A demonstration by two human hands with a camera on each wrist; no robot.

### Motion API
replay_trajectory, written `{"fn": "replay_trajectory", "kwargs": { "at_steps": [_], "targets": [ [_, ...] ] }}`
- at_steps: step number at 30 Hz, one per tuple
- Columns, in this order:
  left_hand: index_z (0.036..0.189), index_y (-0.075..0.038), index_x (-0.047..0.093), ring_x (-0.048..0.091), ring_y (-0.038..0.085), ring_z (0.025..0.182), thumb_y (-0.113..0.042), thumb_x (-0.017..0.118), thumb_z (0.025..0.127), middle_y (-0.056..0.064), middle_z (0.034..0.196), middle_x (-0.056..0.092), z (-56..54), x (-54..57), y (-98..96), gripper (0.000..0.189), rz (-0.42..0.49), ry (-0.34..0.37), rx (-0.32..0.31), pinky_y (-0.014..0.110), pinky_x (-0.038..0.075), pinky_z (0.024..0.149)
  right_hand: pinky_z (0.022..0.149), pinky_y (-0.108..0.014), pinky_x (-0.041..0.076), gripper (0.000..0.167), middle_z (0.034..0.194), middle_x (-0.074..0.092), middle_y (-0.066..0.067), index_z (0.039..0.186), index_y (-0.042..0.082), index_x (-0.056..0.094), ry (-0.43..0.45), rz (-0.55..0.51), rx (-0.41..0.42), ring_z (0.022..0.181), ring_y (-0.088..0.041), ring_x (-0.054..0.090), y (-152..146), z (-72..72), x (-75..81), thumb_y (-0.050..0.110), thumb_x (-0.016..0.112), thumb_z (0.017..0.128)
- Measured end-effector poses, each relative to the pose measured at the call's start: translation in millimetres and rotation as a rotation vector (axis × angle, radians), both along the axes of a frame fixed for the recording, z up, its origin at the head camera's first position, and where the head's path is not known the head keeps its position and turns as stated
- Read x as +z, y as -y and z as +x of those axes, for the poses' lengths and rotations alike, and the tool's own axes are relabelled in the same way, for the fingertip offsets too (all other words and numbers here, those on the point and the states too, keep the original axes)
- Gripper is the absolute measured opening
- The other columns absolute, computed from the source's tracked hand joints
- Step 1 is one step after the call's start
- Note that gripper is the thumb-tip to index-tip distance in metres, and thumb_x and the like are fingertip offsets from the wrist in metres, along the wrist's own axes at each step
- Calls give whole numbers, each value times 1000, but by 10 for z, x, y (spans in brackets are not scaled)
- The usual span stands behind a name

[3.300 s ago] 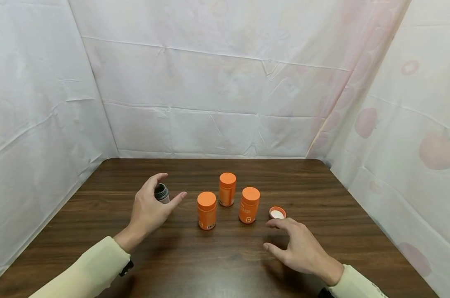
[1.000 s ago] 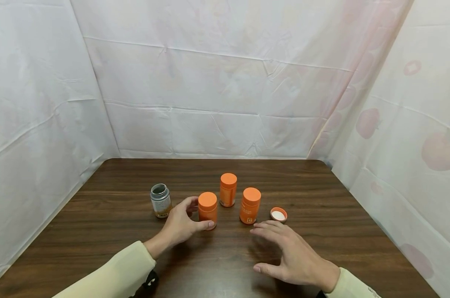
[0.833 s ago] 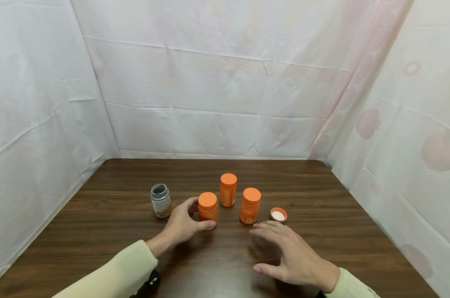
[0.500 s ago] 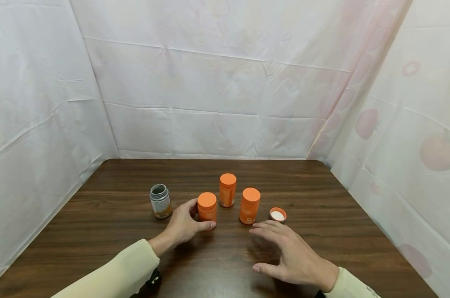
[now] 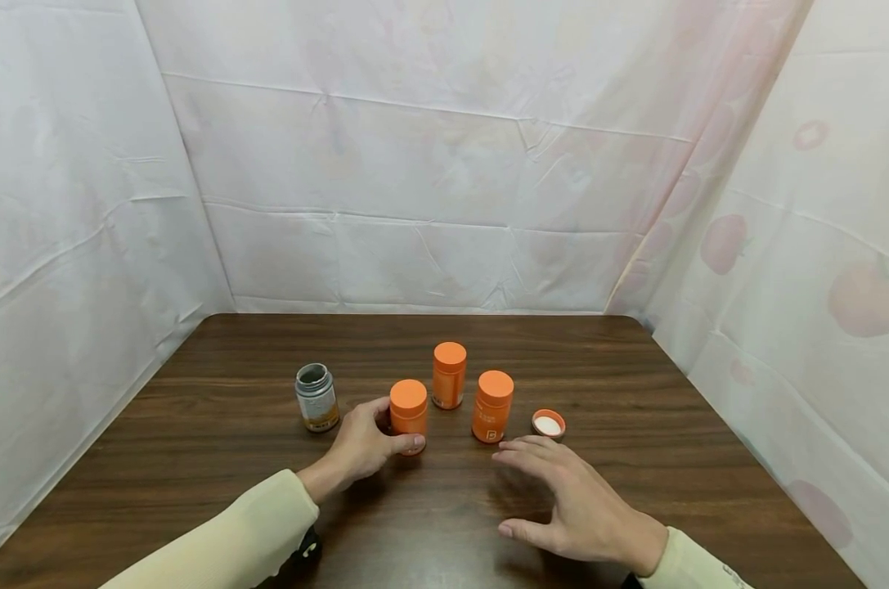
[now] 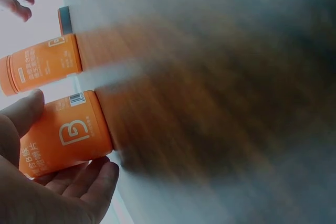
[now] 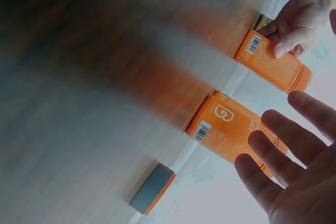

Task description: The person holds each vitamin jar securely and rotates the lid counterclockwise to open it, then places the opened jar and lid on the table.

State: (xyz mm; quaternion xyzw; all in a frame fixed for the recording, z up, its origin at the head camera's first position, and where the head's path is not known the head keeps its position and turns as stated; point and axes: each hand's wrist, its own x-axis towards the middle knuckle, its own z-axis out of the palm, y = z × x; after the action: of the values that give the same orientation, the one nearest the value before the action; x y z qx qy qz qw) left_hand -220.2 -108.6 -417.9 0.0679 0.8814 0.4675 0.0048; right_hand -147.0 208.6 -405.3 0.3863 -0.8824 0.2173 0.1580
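Note:
My left hand (image 5: 361,443) grips the nearest orange bottle (image 5: 409,409), thumb on its near side and fingers around the far left side. The left wrist view shows that same orange bottle (image 6: 65,135) with its label and barcode, standing on its base. My right hand (image 5: 584,507) hovers over the table with fingers spread, holding nothing. Just beyond its fingertips stands a second capped orange bottle (image 5: 492,409). A small upturned cap (image 5: 549,423), orange rim and white inside, lies past the right hand; its grey side shows in the right wrist view.
Behind the gripped bottle stands a third orange bottle (image 5: 449,376), also capped. An uncapped grey jar (image 5: 317,399) stands to the left of my left hand. The dark wood table (image 5: 267,507) is walled by white cloth (image 5: 415,164) at the back and sides.
About three seconds ago my left hand was around the grey jar; it has since let go and moved right to the orange bottle. My right hand shifted slightly left. The last second shows hardly any motion.

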Motion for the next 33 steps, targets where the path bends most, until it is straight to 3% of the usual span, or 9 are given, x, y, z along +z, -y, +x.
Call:
{"fn": "replay_trajectory", "kwargs": {
  "at_steps": [8,17,33],
  "targets": [
    [121,-16,71,66,14,95,-29,93,76,-3,106,72,25,76,30,51,6,-35,0,42,54,90,100,-45,50,70,140,57,15,141,32,57,42,-16,-4,130,-10,52,2,-16,10,54,84,80],
    [118,-15,73,64,12,87,-28,95,73,-6,97,72,86,94,48,52,-38,-83,-16,38,54,84,96,-41,52,69,137,59,12,139,27,59,55,-63,11,125,-8,56,43,-16,23,45,88,80],
    [124,-14,71,68,13,97,-28,95,73,-2,110,74,194,110,72,59,-16,-89,-107,42,56,89,96,-40,53,66,136,59,11,141,29,55,99,-108,2,122,-9,58,100,9,40,48,83,84]
  ]
}}
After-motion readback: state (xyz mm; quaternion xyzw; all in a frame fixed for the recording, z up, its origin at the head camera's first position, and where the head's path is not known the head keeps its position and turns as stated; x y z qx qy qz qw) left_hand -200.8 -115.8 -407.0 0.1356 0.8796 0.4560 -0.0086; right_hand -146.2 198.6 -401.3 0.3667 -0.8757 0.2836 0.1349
